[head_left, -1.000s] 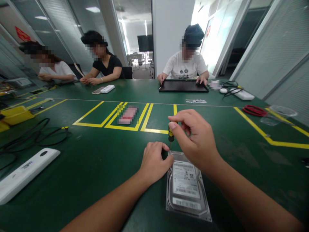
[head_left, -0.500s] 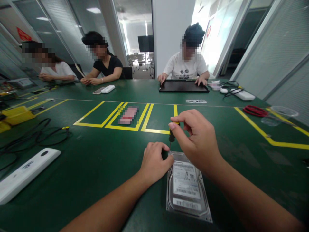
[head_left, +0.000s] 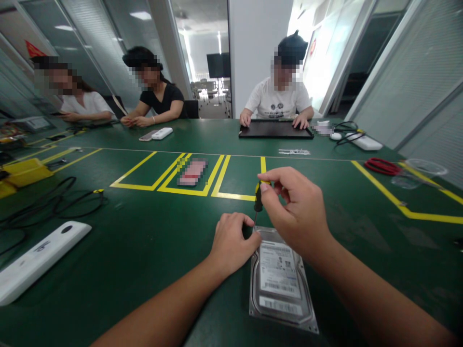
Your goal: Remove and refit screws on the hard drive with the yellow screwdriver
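A silver hard drive (head_left: 280,284) with white labels lies label side up on the green table in front of me. My right hand (head_left: 294,209) pinches the handle of a small black and yellow screwdriver (head_left: 258,196) between thumb and fingers. The screwdriver stands nearly upright, its thin shaft pointing down at the drive's far left corner. Around that corner, my left hand (head_left: 233,241) is curled, with the thumb on the drive and the index finger close to the shaft. The screwdriver's very tip is hard to make out.
A white power strip (head_left: 43,258) and black cables (head_left: 72,202) lie at left, near a yellow bin (head_left: 27,173). A phone (head_left: 193,172) rests between yellow tape lines. Red cable (head_left: 382,165) and a clear plastic container (head_left: 423,168) are at right. Across sits a person with a black panel (head_left: 277,129).
My right fingers have shifted slightly to the right on the screwdriver, so more of its yellow and black handle shows. My left hand and the hard drive stay in place.
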Motion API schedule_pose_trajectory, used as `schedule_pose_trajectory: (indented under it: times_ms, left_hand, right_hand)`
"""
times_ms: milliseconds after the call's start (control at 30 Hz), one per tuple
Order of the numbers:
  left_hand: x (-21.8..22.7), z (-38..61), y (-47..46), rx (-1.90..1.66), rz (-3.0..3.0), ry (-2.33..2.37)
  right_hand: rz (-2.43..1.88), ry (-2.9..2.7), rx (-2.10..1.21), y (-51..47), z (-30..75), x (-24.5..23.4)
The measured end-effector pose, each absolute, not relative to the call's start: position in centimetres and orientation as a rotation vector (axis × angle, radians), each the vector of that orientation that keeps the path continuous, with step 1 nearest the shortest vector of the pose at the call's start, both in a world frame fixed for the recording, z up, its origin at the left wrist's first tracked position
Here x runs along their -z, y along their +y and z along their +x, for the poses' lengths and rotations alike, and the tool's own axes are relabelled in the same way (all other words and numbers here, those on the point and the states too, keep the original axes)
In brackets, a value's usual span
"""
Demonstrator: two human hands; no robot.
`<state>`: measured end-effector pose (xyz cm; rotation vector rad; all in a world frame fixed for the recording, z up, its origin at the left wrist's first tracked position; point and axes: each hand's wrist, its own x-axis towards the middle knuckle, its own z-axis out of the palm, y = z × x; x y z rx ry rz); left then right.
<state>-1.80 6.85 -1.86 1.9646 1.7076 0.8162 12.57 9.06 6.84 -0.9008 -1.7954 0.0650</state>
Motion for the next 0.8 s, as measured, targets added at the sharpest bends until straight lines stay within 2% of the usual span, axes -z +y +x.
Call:
schedule_pose_trajectory:
  times_ms: [800]
  left_hand:
    - [1.67,-1.8,6.67,-0.821,1.962,1.716]
  right_hand:
    - [-0.937,-1.795,-0.044,8.98,12.66,-6.91]
